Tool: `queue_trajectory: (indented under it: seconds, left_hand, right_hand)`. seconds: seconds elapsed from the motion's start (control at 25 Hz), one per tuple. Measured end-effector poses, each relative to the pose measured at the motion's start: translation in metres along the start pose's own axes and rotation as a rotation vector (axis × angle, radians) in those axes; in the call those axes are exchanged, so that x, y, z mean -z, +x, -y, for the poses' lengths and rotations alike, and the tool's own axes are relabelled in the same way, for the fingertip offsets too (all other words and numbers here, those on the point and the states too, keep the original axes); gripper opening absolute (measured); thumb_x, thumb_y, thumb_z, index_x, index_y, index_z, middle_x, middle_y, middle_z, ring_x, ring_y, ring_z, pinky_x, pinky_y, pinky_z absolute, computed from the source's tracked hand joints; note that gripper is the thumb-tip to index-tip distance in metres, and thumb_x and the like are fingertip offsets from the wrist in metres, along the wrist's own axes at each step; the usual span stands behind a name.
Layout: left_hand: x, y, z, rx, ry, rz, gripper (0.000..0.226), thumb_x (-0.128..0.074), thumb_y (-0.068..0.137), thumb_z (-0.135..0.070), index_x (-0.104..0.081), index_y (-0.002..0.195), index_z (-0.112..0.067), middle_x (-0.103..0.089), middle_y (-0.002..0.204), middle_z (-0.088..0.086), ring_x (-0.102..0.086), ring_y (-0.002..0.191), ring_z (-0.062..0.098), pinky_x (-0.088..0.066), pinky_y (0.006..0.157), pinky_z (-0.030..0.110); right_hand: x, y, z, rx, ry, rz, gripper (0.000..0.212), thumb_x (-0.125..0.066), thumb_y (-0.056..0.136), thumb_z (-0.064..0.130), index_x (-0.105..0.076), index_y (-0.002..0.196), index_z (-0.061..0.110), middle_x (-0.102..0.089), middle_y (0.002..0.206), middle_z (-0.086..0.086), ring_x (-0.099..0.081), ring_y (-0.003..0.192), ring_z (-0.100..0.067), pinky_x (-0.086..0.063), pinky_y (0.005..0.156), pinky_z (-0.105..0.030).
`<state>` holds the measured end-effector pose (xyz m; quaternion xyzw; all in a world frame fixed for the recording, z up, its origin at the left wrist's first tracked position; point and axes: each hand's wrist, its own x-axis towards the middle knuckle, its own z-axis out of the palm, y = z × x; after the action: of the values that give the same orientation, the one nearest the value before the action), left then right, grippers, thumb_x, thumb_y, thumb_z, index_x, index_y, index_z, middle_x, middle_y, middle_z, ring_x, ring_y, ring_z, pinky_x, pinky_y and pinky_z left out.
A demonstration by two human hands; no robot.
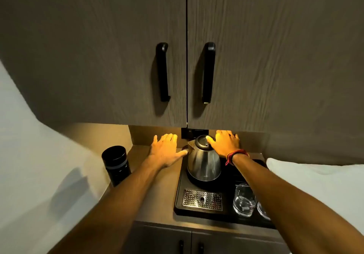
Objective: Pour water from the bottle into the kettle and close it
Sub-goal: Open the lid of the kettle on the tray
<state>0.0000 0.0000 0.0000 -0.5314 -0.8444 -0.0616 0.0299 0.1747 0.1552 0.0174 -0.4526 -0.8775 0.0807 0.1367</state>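
Note:
A steel kettle (203, 162) with a dark lid stands on its base on a black tray (204, 211); the lid is down. My right hand (224, 144) rests over the kettle's handle side with fingers spread and its thumb touching the lid. My left hand (166, 150) hovers flat and open left of the kettle, its thumb close to the spout. A black bottle (116, 164) stands upright on the counter at the far left, apart from both hands.
Two clear glasses (244, 199) stand on the tray's right front beside a metal drip grate (202, 199). Upper cabinet doors with black handles (163, 72) hang low over the counter. A white pillow (319, 178) lies at right. A wall socket (194, 132) sits behind the kettle.

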Motion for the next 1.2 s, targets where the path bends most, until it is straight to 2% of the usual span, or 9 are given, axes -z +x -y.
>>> queue_trajectory:
  seconds: [0.24, 0.4, 0.48, 0.56, 0.68, 0.76, 0.96, 1.08, 1.2]
  left_hand:
    - [-0.021, 0.038, 0.001, 0.070, 0.042, 0.013, 0.090, -0.030, 0.087, -0.080, -0.042, 0.146, -0.014, -0.045, 0.151, 0.010, -0.037, 0.143, 0.029, -0.017, 0.118, 0.058]
    - [-0.015, 0.052, 0.003, 0.050, 0.040, -0.038, 0.072, -0.031, 0.087, -0.079, -0.062, 0.093, -0.015, -0.069, 0.101, 0.009, -0.064, 0.102, 0.029, -0.043, 0.095, 0.049]
    - [-0.010, 0.052, 0.002, 0.029, 0.053, -0.022, 0.066, -0.028, 0.086, -0.081, -0.044, 0.066, -0.019, -0.055, 0.068, -0.002, -0.060, 0.075, 0.022, -0.042, 0.071, 0.037]
    - [-0.004, 0.052, 0.000, 0.005, 0.058, 0.007, 0.063, -0.027, 0.086, -0.081, -0.037, 0.061, -0.024, -0.041, 0.059, -0.006, -0.046, 0.058, 0.012, -0.033, 0.058, 0.029]
    - [-0.002, 0.053, 0.002, -0.005, 0.017, 0.014, 0.061, -0.032, 0.088, -0.077, -0.037, 0.059, -0.024, -0.041, 0.057, -0.006, -0.039, 0.053, 0.006, -0.027, 0.049, 0.024]
    - [-0.001, 0.052, 0.003, -0.018, 0.024, 0.013, 0.060, -0.033, 0.088, -0.076, -0.037, 0.060, -0.023, -0.042, 0.057, -0.005, -0.043, 0.055, 0.009, -0.034, 0.054, 0.026]
    - [0.008, 0.042, 0.008, -0.009, 0.029, -0.002, 0.061, -0.035, 0.090, -0.075, -0.046, 0.072, -0.017, -0.056, 0.074, -0.001, -0.062, 0.084, 0.024, -0.045, 0.079, 0.041]
    - [0.020, 0.032, 0.014, 0.027, 0.018, -0.014, 0.060, -0.038, 0.091, -0.071, -0.055, 0.086, -0.014, -0.066, 0.096, 0.009, -0.064, 0.097, 0.028, -0.047, 0.095, 0.051]
    - [0.035, 0.025, 0.019, 0.046, -0.024, -0.003, 0.056, -0.042, 0.092, -0.068, -0.039, 0.067, -0.018, -0.054, 0.079, 0.002, -0.063, 0.092, 0.028, -0.047, 0.096, 0.051]
  right_hand:
    - [-0.032, 0.038, -0.001, -0.171, 0.226, 0.260, 0.049, -0.045, 0.067, 0.069, -0.044, 0.060, 0.020, -0.056, 0.074, -0.005, -0.049, 0.068, -0.027, -0.042, 0.070, -0.035]
    - [-0.022, 0.042, -0.011, -0.228, 0.372, 0.398, 0.034, -0.046, 0.081, 0.049, -0.046, 0.063, 0.020, -0.051, 0.065, -0.002, -0.045, 0.060, -0.023, -0.043, 0.053, -0.024]
    - [-0.022, 0.045, -0.018, -0.269, 0.275, 0.516, 0.033, -0.036, 0.095, 0.044, -0.062, 0.092, 0.024, -0.063, 0.096, -0.017, -0.062, 0.083, -0.026, -0.054, 0.070, -0.028]
    - [-0.014, 0.042, -0.028, -0.450, 0.054, 0.561, 0.064, -0.020, 0.101, 0.050, -0.028, 0.150, 0.010, -0.032, 0.156, -0.019, -0.037, 0.142, -0.030, -0.036, 0.111, -0.032]
    - [-0.023, 0.038, -0.061, -0.552, 0.321, 0.608, 0.050, -0.025, 0.105, 0.014, -0.022, 0.146, -0.016, -0.029, 0.157, -0.021, -0.033, 0.145, -0.032, -0.051, 0.082, -0.027]
    - [-0.033, 0.036, -0.067, -0.566, 0.595, 0.433, 0.040, -0.038, 0.097, -0.001, -0.042, 0.135, -0.014, -0.043, 0.147, -0.026, -0.042, 0.138, -0.037, -0.046, 0.073, -0.026]
    - [-0.024, 0.031, -0.037, -0.373, 0.626, 0.212, 0.045, -0.023, 0.102, 0.022, -0.054, 0.124, -0.001, -0.053, 0.137, -0.024, -0.049, 0.129, -0.039, -0.034, 0.110, -0.045]
    - [-0.029, 0.028, -0.039, -0.349, 0.650, 0.170, 0.042, -0.026, 0.103, 0.020, -0.055, 0.120, -0.004, -0.057, 0.130, -0.025, -0.053, 0.122, -0.040, -0.040, 0.102, -0.043]
    - [-0.022, 0.026, -0.034, -0.371, 0.670, 0.167, 0.042, -0.028, 0.103, 0.019, -0.059, 0.092, -0.006, -0.060, 0.109, -0.031, -0.060, 0.101, -0.040, -0.042, 0.079, -0.040]
